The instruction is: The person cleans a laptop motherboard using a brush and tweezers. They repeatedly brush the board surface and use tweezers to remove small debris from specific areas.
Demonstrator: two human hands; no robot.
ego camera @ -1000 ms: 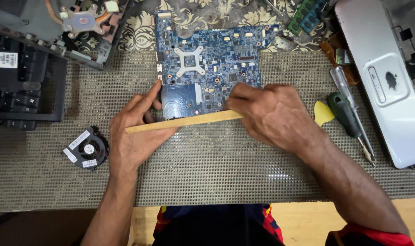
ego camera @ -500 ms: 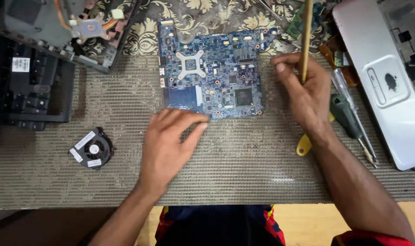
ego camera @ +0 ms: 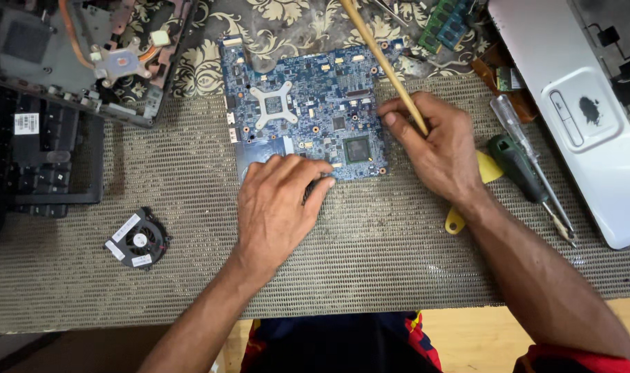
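While the top of the thin wooden stick [ego camera: 387,68] runs out of frame, the right hand [ego camera: 436,148] pinches its lower part just right of the blue rectangular circuit board [ego camera: 308,103]. The left hand [ego camera: 280,200] lies flat, fingers spread, covering the board's near edge.

A white rectangular label [ego camera: 26,123] with dark print sits on the black laptop base [ego camera: 45,159] at the left edge of the frame. Lower left, the round black fan [ego camera: 137,239] carries three small stickers: a white strip [ego camera: 126,227] on its upper edge, a round white one [ego camera: 140,240] at its hub, and another white strip [ego camera: 141,260] below. No packages, signs or screens show.
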